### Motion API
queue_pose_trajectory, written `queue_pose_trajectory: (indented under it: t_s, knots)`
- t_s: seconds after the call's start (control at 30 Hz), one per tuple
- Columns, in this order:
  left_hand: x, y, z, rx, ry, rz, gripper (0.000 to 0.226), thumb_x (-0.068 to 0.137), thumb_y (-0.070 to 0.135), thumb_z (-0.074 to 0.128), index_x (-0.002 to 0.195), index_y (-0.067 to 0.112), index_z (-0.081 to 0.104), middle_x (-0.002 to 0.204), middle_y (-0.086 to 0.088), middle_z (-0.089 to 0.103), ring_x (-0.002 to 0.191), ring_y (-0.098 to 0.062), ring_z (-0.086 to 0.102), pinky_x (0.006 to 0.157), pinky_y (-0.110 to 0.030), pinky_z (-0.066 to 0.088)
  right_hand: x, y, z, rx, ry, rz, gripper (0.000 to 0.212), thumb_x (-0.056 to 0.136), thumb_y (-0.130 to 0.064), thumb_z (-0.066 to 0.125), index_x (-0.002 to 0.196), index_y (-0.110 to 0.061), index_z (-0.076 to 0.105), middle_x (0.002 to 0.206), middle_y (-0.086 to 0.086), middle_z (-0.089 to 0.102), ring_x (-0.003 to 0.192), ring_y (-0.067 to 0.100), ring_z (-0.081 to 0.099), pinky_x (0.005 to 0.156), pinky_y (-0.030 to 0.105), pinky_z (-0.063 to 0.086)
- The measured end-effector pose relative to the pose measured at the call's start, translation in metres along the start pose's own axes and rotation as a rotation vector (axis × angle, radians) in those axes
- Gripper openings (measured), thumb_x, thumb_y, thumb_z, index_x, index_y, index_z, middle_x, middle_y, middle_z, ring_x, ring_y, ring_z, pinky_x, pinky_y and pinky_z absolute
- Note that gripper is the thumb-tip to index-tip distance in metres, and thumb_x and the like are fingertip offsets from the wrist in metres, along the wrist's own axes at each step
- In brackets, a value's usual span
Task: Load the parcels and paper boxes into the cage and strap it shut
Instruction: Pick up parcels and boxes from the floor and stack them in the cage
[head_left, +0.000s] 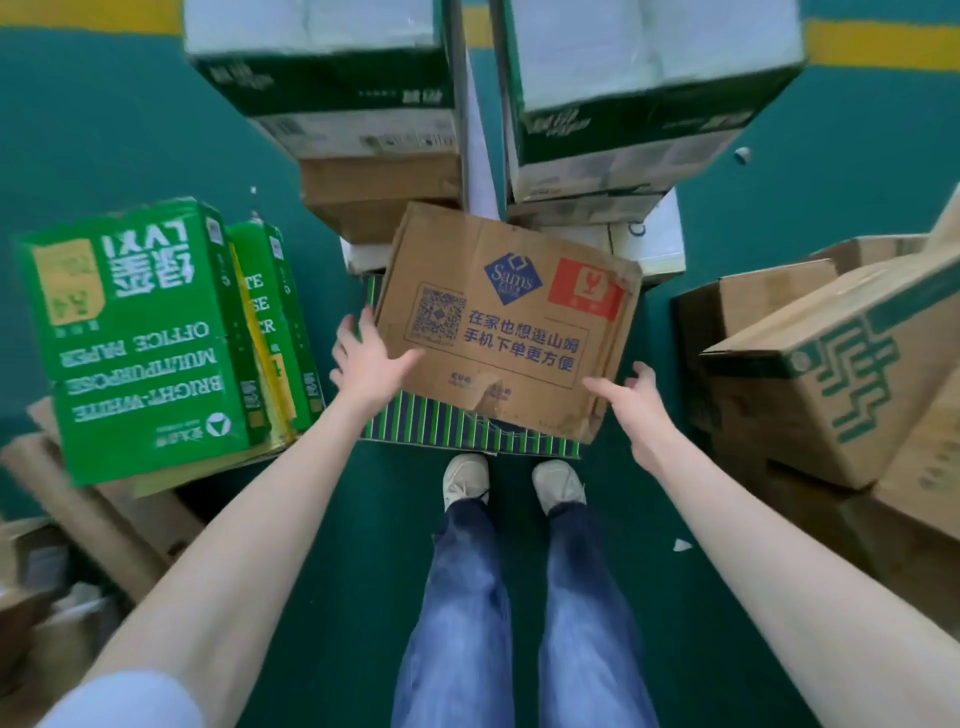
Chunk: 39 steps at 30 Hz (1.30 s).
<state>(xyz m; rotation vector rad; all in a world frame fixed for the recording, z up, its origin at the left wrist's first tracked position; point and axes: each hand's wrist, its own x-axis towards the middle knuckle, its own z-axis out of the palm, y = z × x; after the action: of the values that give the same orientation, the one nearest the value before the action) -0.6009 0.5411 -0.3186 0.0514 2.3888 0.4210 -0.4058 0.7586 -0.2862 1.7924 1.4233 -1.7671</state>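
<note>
Close to me I see two white shoes (467, 480), and both bare arms reach straight out over them. The left hand (371, 358) has its fingers spread apart and lies flat on the left edge of the brown box (509, 322), while the right hand (641, 410) is by the box's near right corner with loose, parted fingers holding nothing. The brown box lies crooked on a striped box (447, 428), sticking out past its right edge, and behind it stand tall stacks of green and white paper boxes (623, 119).

Two green office-paper boxes (140, 338) at nine o'clock, two dark-green cartons (332, 88) at twelve, one Sam's carton (509, 322) centre.
</note>
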Motion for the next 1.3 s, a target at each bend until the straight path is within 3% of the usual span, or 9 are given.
queue_pose_trajectory:
  t_s: [0.1, 0.27, 0.33, 0.43, 0.67, 0.9, 1.07, 1.3]
  knots:
    - [0.030, -0.026, 0.029, -0.105, -0.035, -0.101, 0.110, 0.083, 0.045, 0.073, 0.157, 0.014, -0.002, 0.163, -0.016, 0.011, 0.148, -0.038, 0.016, 0.118, -0.060, 0.018, 0.039, 0.016, 0.012, 0.001, -0.050, -0.004, 0.093, 0.089, -0.012, 0.071, 0.156, -0.017, 0.006, 0.151, 0.005, 0.040, 0.125, 0.017, 0.046, 0.102, 0.034, 0.037]
    - [0.038, -0.047, 0.055, -0.414, 0.016, -0.137, 0.100, 0.078, 0.032, 0.081, 0.152, 0.006, 0.018, 0.151, -0.013, 0.033, 0.137, -0.027, 0.038, 0.116, -0.040, 0.031, 0.071, 0.040, 0.023, 0.013, -0.028, -0.029, 0.071, 0.087, -0.004, 0.070, 0.140, -0.018, 0.025, 0.115, -0.014, 0.052, 0.100, 0.005, 0.054, 0.094, 0.032, 0.045]
    - [0.025, -0.050, 0.048, -0.496, 0.022, -0.147, 0.103, 0.072, 0.035, 0.086, 0.149, 0.008, 0.023, 0.147, -0.011, 0.038, 0.134, -0.026, 0.042, 0.116, -0.044, 0.033, 0.065, 0.039, 0.024, 0.028, -0.028, -0.028, 0.067, 0.087, -0.001, 0.069, 0.138, -0.018, 0.029, 0.116, -0.010, 0.054, 0.094, 0.003, 0.053, 0.085, 0.032, 0.048]
    - [0.009, -0.050, 0.052, -0.569, 0.022, -0.171, 0.117, 0.050, 0.055, 0.084, 0.145, 0.013, 0.029, 0.143, -0.008, 0.044, 0.129, -0.025, 0.048, 0.112, -0.050, 0.039, 0.063, 0.033, 0.017, 0.043, -0.014, 0.022, 0.065, 0.087, 0.002, 0.067, 0.138, -0.017, 0.033, 0.118, -0.004, 0.055, 0.090, 0.008, 0.054, 0.070, 0.030, 0.048]
    - [-0.084, -0.041, 0.012, -0.634, 0.110, -0.216, 0.099, 0.072, 0.033, 0.087, 0.147, 0.008, 0.027, 0.147, -0.012, 0.038, 0.131, -0.027, 0.044, 0.114, -0.044, 0.035, -0.021, -0.009, -0.016, -0.109, -0.071, -0.046, 0.056, 0.084, 0.001, 0.071, 0.127, -0.016, 0.038, 0.122, 0.005, 0.059, 0.107, 0.022, 0.057, 0.090, 0.041, 0.048]
    - [-0.198, -0.041, -0.033, -0.778, 0.271, -0.271, 0.098, 0.073, 0.030, 0.087, 0.147, 0.008, 0.027, 0.147, -0.012, 0.037, 0.133, -0.028, 0.041, 0.115, -0.046, 0.033, -0.124, -0.051, -0.038, -0.238, -0.210, -0.173, 0.058, 0.087, 0.000, 0.068, 0.133, -0.014, 0.037, 0.120, 0.002, 0.058, 0.105, 0.019, 0.055, 0.074, 0.034, 0.046]
    - [-0.282, -0.064, -0.047, -0.923, 0.429, -0.377, 0.094, 0.070, 0.032, 0.088, 0.143, 0.008, 0.034, 0.140, -0.010, 0.042, 0.127, -0.030, 0.047, 0.111, -0.049, 0.039, -0.180, -0.067, -0.027, -0.381, -0.305, -0.257, 0.053, 0.085, 0.001, 0.070, 0.123, -0.019, 0.039, 0.122, 0.003, 0.059, 0.110, 0.026, 0.058, 0.097, 0.050, 0.050]
    - [-0.388, -0.125, -0.050, -1.111, 0.650, -0.556, 0.092, 0.079, 0.027, 0.082, 0.149, 0.009, 0.025, 0.149, -0.009, 0.034, 0.136, -0.029, 0.038, 0.112, -0.043, 0.034, -0.256, -0.053, 0.042, -0.649, -0.502, -0.368, 0.056, 0.085, -0.002, 0.071, 0.128, -0.016, 0.038, 0.125, 0.004, 0.057, 0.105, 0.022, 0.057, 0.090, 0.046, 0.051]
